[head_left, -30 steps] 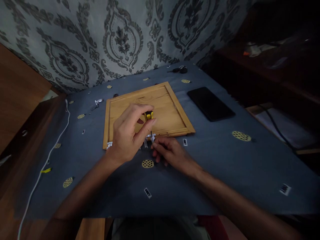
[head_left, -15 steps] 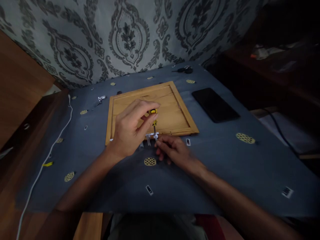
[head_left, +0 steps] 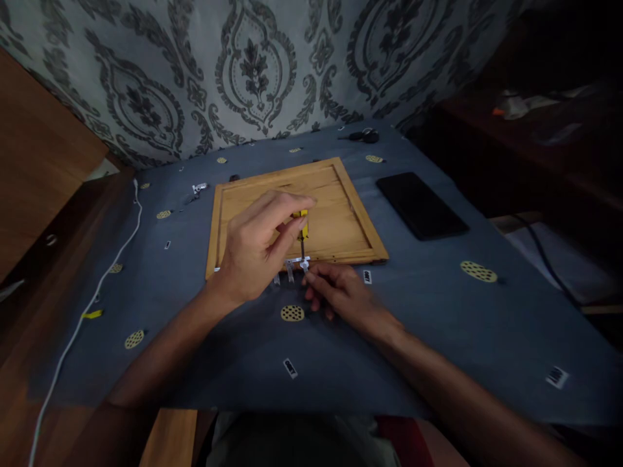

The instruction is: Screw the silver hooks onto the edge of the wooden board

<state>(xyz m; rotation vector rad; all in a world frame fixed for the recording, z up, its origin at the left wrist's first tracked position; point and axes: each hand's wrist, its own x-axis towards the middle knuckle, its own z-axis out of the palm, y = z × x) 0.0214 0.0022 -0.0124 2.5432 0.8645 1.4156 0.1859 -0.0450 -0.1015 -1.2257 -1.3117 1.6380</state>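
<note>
My left hand (head_left: 256, 250) is closed round a small yellow-handled screwdriver (head_left: 302, 228), held upright with its tip down on a small metal hinge (head_left: 293, 265). The hinge sits at the near edge of a square wooden panel (head_left: 335, 220) lying on the blue-grey cloth. My right hand (head_left: 335, 292) rests on the cloth just right of the hinge, its fingertips pinched against the metal piece.
A black phone (head_left: 421, 205) lies right of the panel. Another metal hinge (head_left: 198, 189) lies at the panel's far left, a dark object (head_left: 363, 135) near the wall, a white cable (head_left: 104, 275) along the left, and a wooden cabinet (head_left: 39, 168) at the left edge.
The screwdriver handle has shifted slightly right and my left fingers have turned on it. My right hand stays at the hinge. The view has drifted a little.
</note>
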